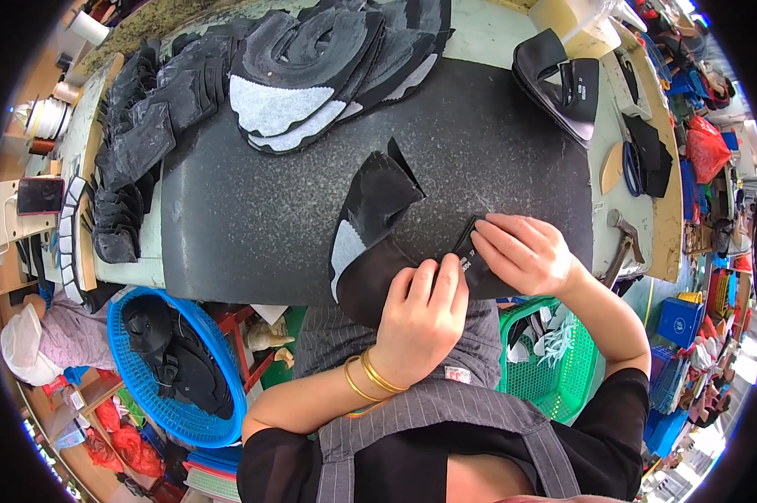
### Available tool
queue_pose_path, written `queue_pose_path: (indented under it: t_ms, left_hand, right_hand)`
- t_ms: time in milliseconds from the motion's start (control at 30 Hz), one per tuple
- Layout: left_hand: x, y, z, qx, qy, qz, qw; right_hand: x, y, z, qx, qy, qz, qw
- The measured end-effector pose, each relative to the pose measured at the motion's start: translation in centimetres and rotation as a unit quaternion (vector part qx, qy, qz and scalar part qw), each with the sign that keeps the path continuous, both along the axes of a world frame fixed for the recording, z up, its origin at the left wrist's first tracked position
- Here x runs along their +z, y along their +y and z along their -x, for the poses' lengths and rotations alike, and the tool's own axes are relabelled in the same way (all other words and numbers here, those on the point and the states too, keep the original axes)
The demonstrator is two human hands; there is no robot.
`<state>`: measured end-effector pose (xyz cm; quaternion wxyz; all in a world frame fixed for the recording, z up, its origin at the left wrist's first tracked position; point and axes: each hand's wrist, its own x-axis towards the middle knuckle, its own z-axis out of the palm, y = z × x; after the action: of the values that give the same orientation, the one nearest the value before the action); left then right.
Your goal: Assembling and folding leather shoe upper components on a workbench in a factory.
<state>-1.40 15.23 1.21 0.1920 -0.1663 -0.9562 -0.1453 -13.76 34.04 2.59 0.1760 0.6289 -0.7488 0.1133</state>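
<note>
Head view: both hands are on one black shoe piece (382, 272), which lies in front of them at the near edge of a dark board (253, 226); the left hand (422, 314) grasps the piece's near part, its fingers bent over the top and its thumb hidden; the right hand (525, 251) grips the narrow, folded end just beside the left fingertips, its fingers bunched together and its thumb also out of sight. The rest of the piece curves away beyond the left hand, with a pale patch (346, 246) on its outer side and a pointed flap standing up at its far end; two gold bracelets (357, 379) circle the left wrist.

Well beyond the hands, on the far side of the board, curved black pieces (362, 50) lie in a loose pile, some with light grey ends; farther to the left of the left hand, small dark pieces (148, 126) are heaped along the table's side. Beyond the right hand, a joined black shoe upper (554, 96) sits at the board's far corner; to the right of the right hand, near it, lies a hammer (622, 239). Below the right hand, a green basket (539, 382) holds scraps; to the left of the left forearm, a blue basket (202, 431) holds black shoe parts (181, 356).
</note>
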Motion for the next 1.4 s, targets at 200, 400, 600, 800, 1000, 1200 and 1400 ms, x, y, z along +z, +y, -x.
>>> queue_pose_path:
  t_ms: [200,400,600,800,1000,1200,1400]
  left_hand:
    - [-0.1,0.1,-0.1,-0.012,-0.008,0.009,1.0]
    - [0.5,0.2,0.3,-0.019,-0.035,0.021,0.999]
    - [0.1,0.2,0.2,-0.026,-0.043,0.029,0.998]
    - [0.4,0.0,0.3,-0.039,-0.046,0.045,0.997]
    - [1.0,-2.6,-1.5,-0.084,-0.072,0.083,0.99]
    - [0.2,-7.9,-2.1,-0.193,-0.102,0.059,0.974]
    - [2.5,-9.3,-0.3,-0.205,-0.042,0.054,0.976]
  right_hand:
    - [-0.5,0.0,-0.2,-0.018,0.028,0.004,0.999]
    - [-0.2,-0.4,-0.2,-0.029,0.018,0.004,0.999]
    - [-0.3,-0.5,-0.3,-0.03,0.01,0.002,0.999]
    - [0.0,-0.7,-0.5,-0.044,0.014,-0.015,0.999]
    - [0.9,0.8,-2.7,-0.121,-0.084,-0.166,0.975]
    - [-0.3,0.2,-6.5,-0.136,-0.216,-0.156,0.954]
    - [2.2,-0.1,-2.3,-0.096,-0.319,0.072,0.94]
